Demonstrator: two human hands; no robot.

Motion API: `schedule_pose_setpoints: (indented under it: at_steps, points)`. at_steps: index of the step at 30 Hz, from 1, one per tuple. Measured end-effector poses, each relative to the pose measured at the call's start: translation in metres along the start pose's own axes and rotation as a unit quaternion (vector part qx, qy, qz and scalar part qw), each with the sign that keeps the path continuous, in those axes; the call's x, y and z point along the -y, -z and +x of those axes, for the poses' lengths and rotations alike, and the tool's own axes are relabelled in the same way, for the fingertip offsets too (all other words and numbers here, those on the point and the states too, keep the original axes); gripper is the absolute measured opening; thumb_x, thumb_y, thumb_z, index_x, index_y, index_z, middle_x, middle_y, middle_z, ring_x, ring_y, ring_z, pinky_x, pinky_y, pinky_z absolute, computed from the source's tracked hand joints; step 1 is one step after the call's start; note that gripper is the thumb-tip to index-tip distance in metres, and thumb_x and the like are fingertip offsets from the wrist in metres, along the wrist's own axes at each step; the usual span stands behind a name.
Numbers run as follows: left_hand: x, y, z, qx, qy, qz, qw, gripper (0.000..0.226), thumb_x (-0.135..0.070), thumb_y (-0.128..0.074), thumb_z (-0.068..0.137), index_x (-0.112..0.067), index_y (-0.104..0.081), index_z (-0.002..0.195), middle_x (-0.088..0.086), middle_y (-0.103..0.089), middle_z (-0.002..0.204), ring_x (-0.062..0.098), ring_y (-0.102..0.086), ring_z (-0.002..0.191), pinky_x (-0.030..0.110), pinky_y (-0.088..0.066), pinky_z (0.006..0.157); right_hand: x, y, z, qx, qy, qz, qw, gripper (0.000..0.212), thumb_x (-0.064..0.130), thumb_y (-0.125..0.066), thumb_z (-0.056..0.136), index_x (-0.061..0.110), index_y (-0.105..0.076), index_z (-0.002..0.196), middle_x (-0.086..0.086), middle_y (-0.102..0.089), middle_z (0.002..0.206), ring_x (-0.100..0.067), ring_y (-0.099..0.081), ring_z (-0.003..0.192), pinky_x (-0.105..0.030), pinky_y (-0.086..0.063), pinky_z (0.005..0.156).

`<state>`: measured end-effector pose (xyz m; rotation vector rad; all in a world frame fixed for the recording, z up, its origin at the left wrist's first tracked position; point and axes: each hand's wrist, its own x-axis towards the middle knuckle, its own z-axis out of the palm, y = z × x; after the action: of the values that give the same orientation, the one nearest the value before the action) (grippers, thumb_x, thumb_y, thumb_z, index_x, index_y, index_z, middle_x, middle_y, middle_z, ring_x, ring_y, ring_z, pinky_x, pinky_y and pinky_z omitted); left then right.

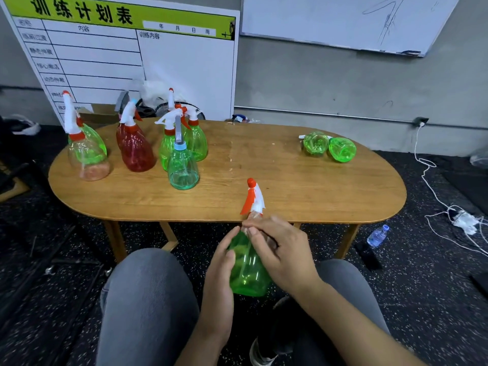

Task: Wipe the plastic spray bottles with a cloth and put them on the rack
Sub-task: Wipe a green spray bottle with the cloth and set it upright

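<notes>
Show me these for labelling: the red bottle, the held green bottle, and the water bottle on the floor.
red bottle [136, 150], head view, on its belly.
held green bottle [247, 270], head view, on its lower body between the hands.
water bottle [377, 235], head view, on its side.

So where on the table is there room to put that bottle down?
The bare wood in the middle of the table, between the standing bottles and the two lying green bottles, is free. So is the near edge. The left end is crowded.

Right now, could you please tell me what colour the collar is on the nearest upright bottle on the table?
Light blue collar, on a teal-green bottle; head view.
</notes>
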<state>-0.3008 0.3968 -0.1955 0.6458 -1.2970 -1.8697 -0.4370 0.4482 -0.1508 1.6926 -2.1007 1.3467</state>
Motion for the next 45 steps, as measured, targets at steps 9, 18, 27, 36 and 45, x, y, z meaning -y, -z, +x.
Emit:
schedule_pose_setpoints:
  at_steps: [9, 18, 27, 36, 45]
  points:
    - [-0.008, 0.000, -0.003, -0.004, 0.023, -0.064, 0.998, 0.045, -0.027, -0.037, 0.107, -0.026, -0.056, 0.148, 0.012, -0.073, 0.133, 0.033, -0.071, 0.122, 0.040, -0.058, 0.098, 0.014, 0.010, -0.047, 0.098, 0.182, 0.022, 0.978, 0.018, 0.019, -0.068, 0.102, 0.017, -0.078, 0.117, 0.002, -0.062, 0.087, -0.012, -0.055, 0.069, -0.017, -0.044, 0.071]
    - [-0.007, -0.006, -0.004, -0.007, 0.007, -0.014, 1.000, 0.050, -0.037, -0.047, 0.099, -0.026, -0.057, 0.148, 0.001, -0.068, 0.143, 0.024, -0.065, 0.132, 0.049, -0.052, 0.104, 0.008, 0.017, 0.004, -0.027, -0.036, 0.053, 0.998, 0.030, 0.042, -0.057, 0.102, 0.028, -0.079, 0.118, 0.019, -0.065, 0.086, -0.004, -0.061, 0.074, -0.017, -0.043, 0.067]
    - [-0.003, 0.004, 0.000, -0.023, 0.033, -0.065, 0.997, 0.041, -0.020, -0.037, 0.112, -0.026, -0.060, 0.144, 0.008, -0.074, 0.133, 0.027, -0.070, 0.124, 0.037, -0.056, 0.097, 0.011, -0.009, -0.047, 0.018, 0.122, 0.010, 0.992, 0.020, 0.019, -0.065, 0.101, 0.018, -0.077, 0.118, 0.006, -0.055, 0.086, 0.000, -0.045, 0.071, -0.016, -0.041, 0.063]
    - [-0.014, -0.003, -0.001, -0.037, 0.039, -0.096, 0.994, 0.041, -0.025, -0.035, 0.112, -0.027, -0.061, 0.143, 0.009, -0.075, 0.130, 0.026, -0.074, 0.115, 0.038, -0.058, 0.087, 0.010, 0.011, -0.069, 0.082, 0.246, -0.004, 0.966, 0.024, 0.016, -0.073, 0.097, 0.017, -0.077, 0.121, 0.005, -0.063, 0.099, -0.011, -0.059, 0.074, -0.021, -0.054, 0.069]
    - [-0.011, -0.002, -0.003, 0.013, -0.009, -0.021, 1.000, 0.077, -0.045, -0.076, 0.081, -0.028, -0.051, 0.152, 0.007, -0.070, 0.136, 0.028, -0.069, 0.125, 0.047, -0.057, 0.098, -0.002, 0.019, -0.030, -0.085, -0.043, 0.127, 0.987, 0.026, 0.029, -0.057, 0.103, 0.035, -0.074, 0.122, -0.001, -0.064, 0.084, -0.014, -0.058, 0.072, -0.032, -0.047, 0.063]
